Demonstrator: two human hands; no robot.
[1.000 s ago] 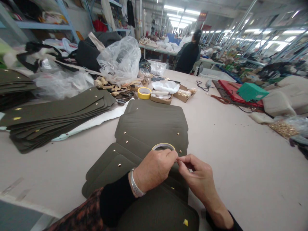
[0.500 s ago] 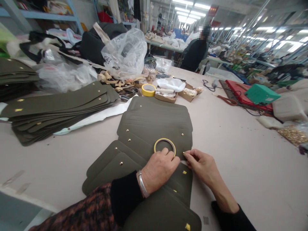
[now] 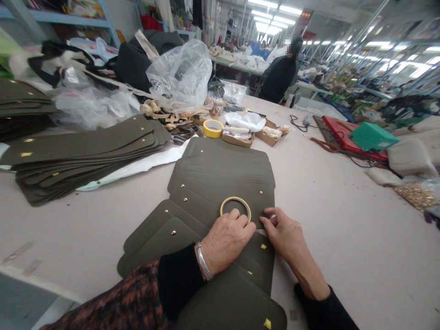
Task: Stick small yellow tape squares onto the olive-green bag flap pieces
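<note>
My left hand [image 3: 229, 238], with a silver bracelet at the wrist, is closed round the near side of a thin roll of yellow tape [image 3: 235, 199]. The roll rests over dark olive panels [image 3: 220, 167] laid overlapping on the table. Several panels carry small gold studs [image 3: 173, 233] and bits of yellow tape [image 3: 263, 246]. At the right edge of the upper panel is my right hand [image 3: 285, 231]. Its thumb and forefinger are a little apart, with the thumb tip at the panel, and I see nothing held between them.
A fanned stack of olive panels [image 3: 85, 146] lies at left. Behind are a clear plastic bag [image 3: 182, 75], a thicker yellow tape roll [image 3: 212, 129] and a small box of gold parts [image 3: 271, 133]. A green box [image 3: 374, 136] stands at right. A person [image 3: 280, 75] sits farther back.
My right thumb and forefinger were pinched at the panel's edge and have now parted, with the forefinger lifted. My left hand and the tape roll have barely moved.
</note>
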